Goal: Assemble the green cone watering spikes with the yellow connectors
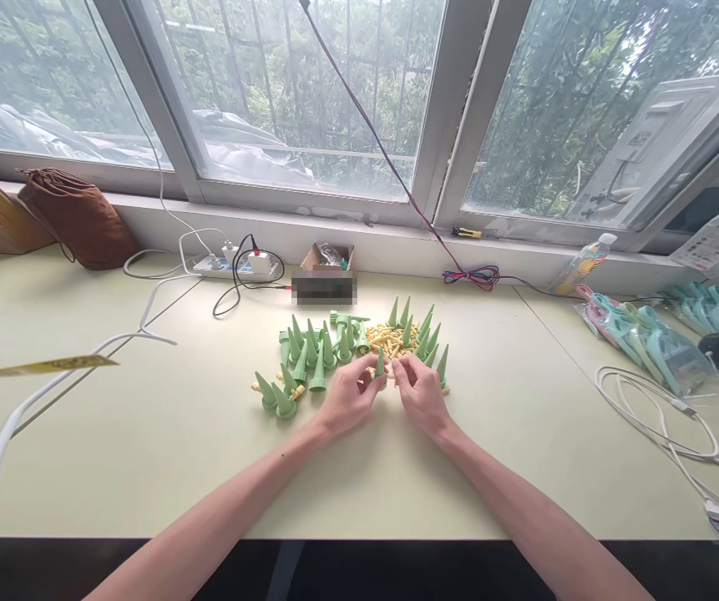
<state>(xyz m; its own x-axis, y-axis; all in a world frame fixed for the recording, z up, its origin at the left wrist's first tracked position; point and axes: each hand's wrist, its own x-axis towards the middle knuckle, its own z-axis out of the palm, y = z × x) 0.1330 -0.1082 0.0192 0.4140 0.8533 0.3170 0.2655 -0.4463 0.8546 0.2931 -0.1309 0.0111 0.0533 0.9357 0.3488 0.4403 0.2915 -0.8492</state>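
Note:
My left hand [352,394] is closed around a green cone-shaped spike [380,364], held upright with its tip pointing up. Close beside it on the right, my right hand [420,392] is pinched shut, its fingertips near the spike; whatever they hold is too small to make out. Behind both hands lies a pile of small yellow plastic pieces [390,337]. Several more green spikes [312,351] stand or lie to the left of the pile, and others [427,334] line its right side. Three spikes [281,394] with yellow pieces at their bases stand apart at the left.
A power strip [240,267] with plugs and cables lies at the back, next to a small open cardboard box [331,257]. A brown bag [77,219] stands at the left. Packs of plastic clips [650,338], a bottle [588,260] and a white cable [653,413] are at the right.

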